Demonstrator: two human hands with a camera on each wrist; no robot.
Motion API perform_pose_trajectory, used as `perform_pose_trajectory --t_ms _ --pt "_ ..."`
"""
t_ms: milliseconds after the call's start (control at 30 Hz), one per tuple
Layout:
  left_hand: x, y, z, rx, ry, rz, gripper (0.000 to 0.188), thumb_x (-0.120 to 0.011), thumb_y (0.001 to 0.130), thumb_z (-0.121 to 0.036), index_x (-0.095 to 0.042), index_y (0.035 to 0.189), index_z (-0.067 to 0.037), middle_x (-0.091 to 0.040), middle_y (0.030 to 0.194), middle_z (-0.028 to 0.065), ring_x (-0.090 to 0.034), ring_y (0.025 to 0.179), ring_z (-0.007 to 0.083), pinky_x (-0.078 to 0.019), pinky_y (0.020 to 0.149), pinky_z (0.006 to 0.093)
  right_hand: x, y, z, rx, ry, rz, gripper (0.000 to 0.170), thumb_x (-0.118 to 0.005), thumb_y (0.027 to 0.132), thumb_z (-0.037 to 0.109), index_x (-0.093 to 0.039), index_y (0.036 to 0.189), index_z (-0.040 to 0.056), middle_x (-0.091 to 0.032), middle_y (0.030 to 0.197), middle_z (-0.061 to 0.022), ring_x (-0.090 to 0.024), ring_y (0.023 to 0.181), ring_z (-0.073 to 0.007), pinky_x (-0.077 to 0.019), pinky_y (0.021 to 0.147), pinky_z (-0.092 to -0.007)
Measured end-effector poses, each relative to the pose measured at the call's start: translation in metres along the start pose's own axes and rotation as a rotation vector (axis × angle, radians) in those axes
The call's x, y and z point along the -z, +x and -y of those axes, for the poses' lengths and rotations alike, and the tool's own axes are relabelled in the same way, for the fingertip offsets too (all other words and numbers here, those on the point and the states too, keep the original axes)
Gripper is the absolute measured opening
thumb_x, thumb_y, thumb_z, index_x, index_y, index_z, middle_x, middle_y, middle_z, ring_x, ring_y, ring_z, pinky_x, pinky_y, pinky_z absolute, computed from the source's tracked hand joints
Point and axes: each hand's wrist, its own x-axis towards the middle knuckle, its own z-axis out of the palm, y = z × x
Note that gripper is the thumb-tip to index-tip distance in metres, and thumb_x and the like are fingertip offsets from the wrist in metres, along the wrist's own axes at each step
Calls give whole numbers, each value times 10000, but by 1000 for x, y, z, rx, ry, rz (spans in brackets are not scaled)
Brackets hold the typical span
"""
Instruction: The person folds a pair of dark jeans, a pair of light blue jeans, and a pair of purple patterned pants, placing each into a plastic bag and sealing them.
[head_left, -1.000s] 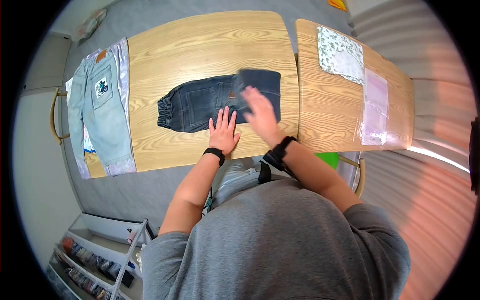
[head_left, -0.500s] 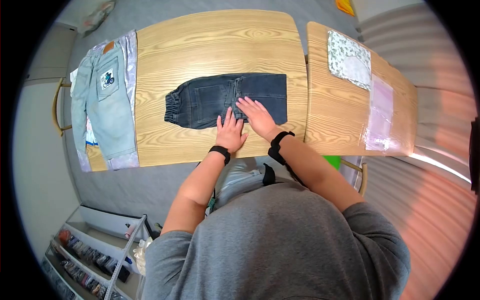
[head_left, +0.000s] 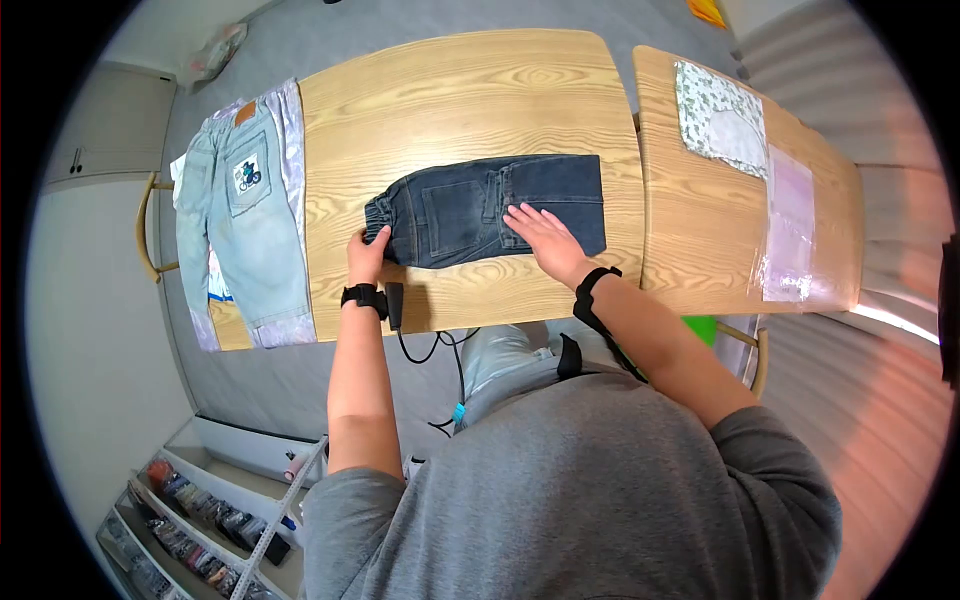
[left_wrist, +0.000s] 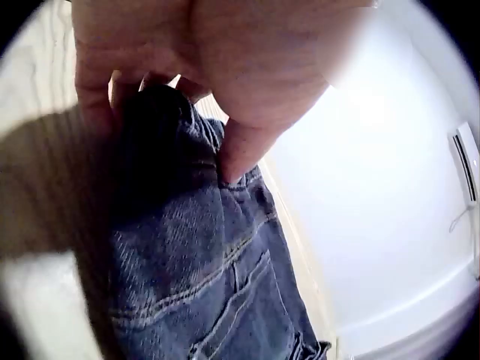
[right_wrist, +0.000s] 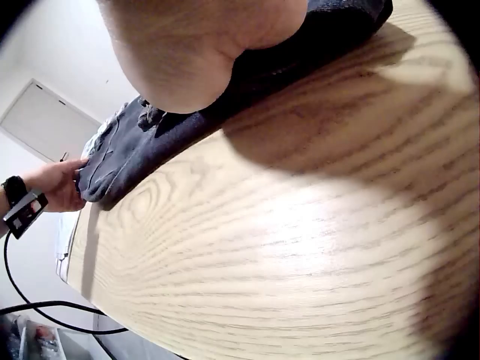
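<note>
Dark blue jeans (head_left: 455,215) lie folded on the wooden table (head_left: 450,110), elastic waistband on the left and folded legs on the right. My left hand (head_left: 366,260) pinches the waistband's near corner. In the left wrist view, the thumb (left_wrist: 244,154) presses on top of the denim (left_wrist: 187,277) while the other fingers go under the edge. My right hand (head_left: 545,240) rests with straight fingers on the folded leg part, near the middle. Only the heel of the right hand (right_wrist: 202,67) shows in the right wrist view; its fingers are hidden there.
Light blue jeans (head_left: 245,220) with a motorbike patch lie over lilac fabric at the table's left end. On a second table (head_left: 700,230) at the right are a leaf-print cloth (head_left: 720,110) and a clear-wrapped lilac packet (head_left: 790,225). A cable (head_left: 425,355) hangs from the left wrist.
My left hand has moved left from the middle of the dark jeans to the waistband and taken hold of it. The right hand came down onto the folded legs and stays there.
</note>
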Motion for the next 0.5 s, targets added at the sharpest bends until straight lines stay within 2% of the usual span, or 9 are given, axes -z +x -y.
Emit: perform_pose_trajectory --t_ms 67,100,167,200,233,300,367,433,500 --pt "2 6 0 167 -102 13 515 -693 778 -288 -544 1134 52 -645 879 111 -613 783 233 -470 719 344 1 -1 0 -3 5 -5 639 -382 781 -101 -376 1370 148 -329 1453 -40 -262 1360 -201 -215 1106 -375" --pt "6 5 -7 165 -99 17 515 -693 778 -288 -544 1134 52 -645 879 111 -613 783 233 -470 719 344 2 -2 0 3 10 -7 635 -383 786 -98 -377 1370 151 -328 1453 -39 -261 1361 -200 -216 1106 -375" --pt "29 -2 -44 365 -449 445 393 -683 785 -274 -581 1052 -4 -642 843 35 -592 735 152 -439 647 297 1 -1 0 -2 2 0 623 -388 795 -86 -377 1369 153 -328 1453 -38 -262 1360 -201 -218 1105 -375" --pt "30 -16 -69 337 -500 404 269 -672 787 -252 -586 957 -62 -626 814 2 -564 706 97 -397 593 255 1 -1 -1 -5 -7 7 611 -393 803 -75 -377 1369 154 -328 1453 -38 -264 1359 -201 -220 1103 -375" --pt "31 -25 -86 330 -492 412 269 -672 787 -252 -586 957 -62 -626 814 2 -564 706 97 -397 593 255 1 -1 -1 -14 -6 -2 611 -393 803 -75 -377 1369 154 -328 1453 -38 -264 1359 -201 -220 1103 -375" --pt "28 -39 -118 248 -449 300 231 -664 783 -233 -572 921 -73 -599 774 -13 -547 687 92 -398 599 245 -1 -3 -3 12 -23 -21 582 -401 822 -44 -377 1368 154 -328 1453 -38 -269 1357 -201 -224 1101 -376" --pt "13 -67 -168 144 -390 273 241 -676 760 -224 -540 878 -65 -575 754 -7 -527 648 98 -420 569 274 1 -5 -1 13 -63 -39 558 -410 829 -19 -380 1364 140 -335 1449 -40 -271 1356 -198 -223 1101 -375" --pt "-27 -81 -192 -15 -380 249 260 -682 755 -206 -537 871 -25 -585 740 38 -546 634 133 -450 570 311 -2 -6 -2 34 -82 -69 538 -409 833 -3 -387 1355 123 -356 1435 -44 -293 1344 -193 -231 1098 -373" --pt "-79 -95 -210 -259 -15 127 300 -695 754 -209 -556 900 13 -607 749 93 -581 650 183 -474 613 322 -4 -5 -7 81 -280 -15 499 -447 863 156 -382 1356 126 -362 1425 -68 -326 1321 -227 -266 1080 -378"
